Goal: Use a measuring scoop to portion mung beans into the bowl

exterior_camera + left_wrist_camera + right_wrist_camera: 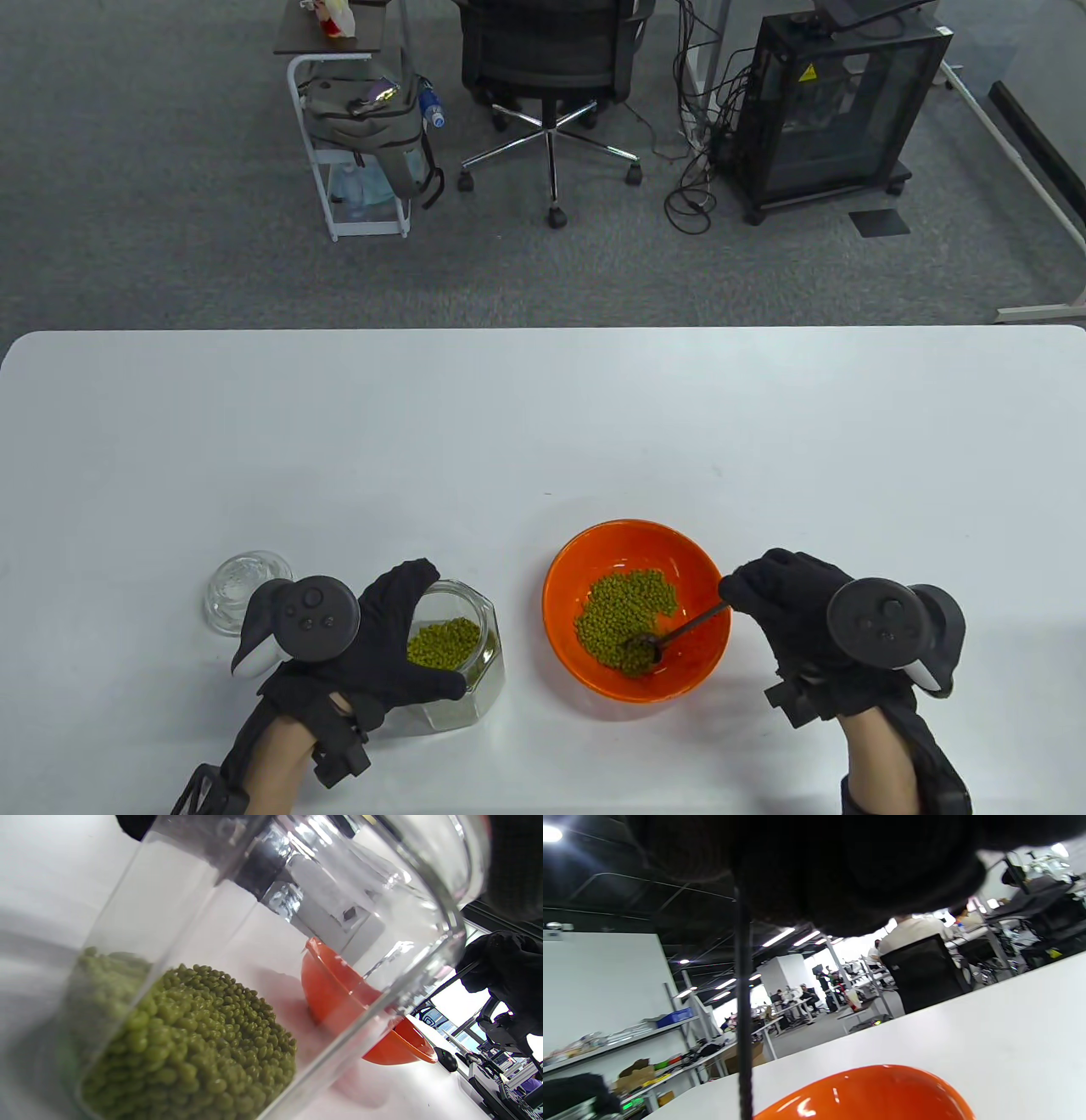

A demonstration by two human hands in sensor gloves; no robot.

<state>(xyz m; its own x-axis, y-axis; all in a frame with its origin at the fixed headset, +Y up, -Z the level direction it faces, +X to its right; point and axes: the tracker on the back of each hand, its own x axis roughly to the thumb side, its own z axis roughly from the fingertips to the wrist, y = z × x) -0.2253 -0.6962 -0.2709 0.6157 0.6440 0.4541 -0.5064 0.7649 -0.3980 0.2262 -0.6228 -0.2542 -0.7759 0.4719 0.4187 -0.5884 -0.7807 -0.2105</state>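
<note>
On the white counter (pixel 543 424), near its front edge, a clear faceted glass jar (pixel 462 654) stands partly filled with green mung beans (pixel 441 643), and the black-gloved left hand (pixel 386 637) is wrapped round it, fingers curled over the far side and the thumb lying across the near wall. The left wrist view, taken almost against the glass, shows the beans heaped in the lower part of the jar, with the upper part bare. Just to the left of that hand, a round clear glass lid (pixel 242 592) lies flat on the counter, apart from the jar. To the right of the jar, close by but not touching it, sits a shallow orange bowl (pixel 577 560) holding a loose pile of mung beans (pixel 628 607) that covers the middle of its floor. The black-gloved right hand (pixel 793 607) hovers at the bowl's right rim and pinches the end of the thin handle of a small dark metal measuring scoop (pixel 679 632) between its fingertips; the handle slants down and leftward over the rim, and the scoop's head rests among the beans in the near part of the bowl (whether the head itself is loaded cannot be made out). In the right wrist view the handle drops as a dark line from the glove to the orange rim. Each hand carries a dark tracker strapped to its back. Beyond the counter, on grey carpet, stand a black office chair (pixel 551 51), a white cart bearing a grey backpack (pixel 365 127), and a black cabinet (pixel 836 102) on castors.
</note>
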